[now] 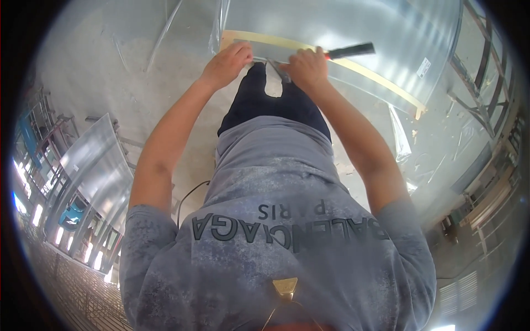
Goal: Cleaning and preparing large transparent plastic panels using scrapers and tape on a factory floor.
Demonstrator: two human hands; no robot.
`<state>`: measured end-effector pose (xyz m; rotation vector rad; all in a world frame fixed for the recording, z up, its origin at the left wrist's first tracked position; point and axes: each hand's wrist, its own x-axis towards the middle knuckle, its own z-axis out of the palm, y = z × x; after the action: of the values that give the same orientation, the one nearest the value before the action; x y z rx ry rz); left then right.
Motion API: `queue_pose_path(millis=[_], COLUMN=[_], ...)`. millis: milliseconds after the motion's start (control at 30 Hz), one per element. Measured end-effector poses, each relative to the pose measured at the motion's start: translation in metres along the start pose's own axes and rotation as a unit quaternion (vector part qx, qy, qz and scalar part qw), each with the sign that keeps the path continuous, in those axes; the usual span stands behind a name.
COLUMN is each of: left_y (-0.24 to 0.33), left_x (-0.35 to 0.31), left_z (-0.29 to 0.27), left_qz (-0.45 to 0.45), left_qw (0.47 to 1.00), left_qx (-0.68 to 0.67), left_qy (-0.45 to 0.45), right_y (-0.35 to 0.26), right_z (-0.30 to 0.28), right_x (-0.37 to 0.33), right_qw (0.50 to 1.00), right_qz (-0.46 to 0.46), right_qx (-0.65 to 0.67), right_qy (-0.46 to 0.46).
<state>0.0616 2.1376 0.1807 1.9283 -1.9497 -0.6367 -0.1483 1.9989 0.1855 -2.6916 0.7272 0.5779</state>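
Observation:
My right hand [307,67] is closed around a tool with a black and red handle [353,51], which sticks out to the right. A grey metal part [280,70] shows below and left of that hand; whether it belongs to the tool I cannot tell. My left hand [227,64] is closed at the near edge of the sheet, its fingertips by a thin edge or strip [259,59]. What it grips, if anything, is hidden. Both hands are over a large shiny metal sheet [353,25] with a pale yellow strip [381,83] along its near side.
Clear plastic film [220,25] hangs at the sheet's left end, and more film [398,132] lies to the right. Metal framing [480,83] stands at the far right. Another shiny panel [96,165] leans at the left among racks. My legs [276,110] are close to the sheet.

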Motion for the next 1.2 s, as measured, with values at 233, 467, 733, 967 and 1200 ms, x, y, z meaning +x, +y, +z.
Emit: queue_pose_path(millis=[233, 467, 733, 967, 1200], left_y=[0.009, -0.058, -0.080, -0.053, -0.038], left_x=[-0.017, -0.054, -0.015, -0.028, -0.019], left_z=[-0.010, -0.014, 0.024, 0.011, 0.009], left_qz=[-0.171, -0.397, -0.417, -0.359, -0.095], left_qw=[0.970, 0.665, 0.844, 0.900, 0.994], left_qx=[-0.171, -0.493, -0.018, -0.199, -0.021], left_qy=[0.028, 0.396, 0.338, 0.145, 0.048], right_y=[-0.009, -0.038, 0.022, 0.037, 0.032], right_z=[-0.002, 0.001, -0.016, 0.026, 0.030], right_x=[0.006, 0.029, 0.052, 0.095, 0.120], right_qw=[0.999, 0.994, 0.947, 0.837, 0.789], right_qz=[0.039, 0.034, 0.209, 0.404, 0.436], right_qx=[0.007, 0.061, 0.111, 0.031, -0.002], right_qy=[0.019, 0.084, 0.215, 0.368, 0.433])
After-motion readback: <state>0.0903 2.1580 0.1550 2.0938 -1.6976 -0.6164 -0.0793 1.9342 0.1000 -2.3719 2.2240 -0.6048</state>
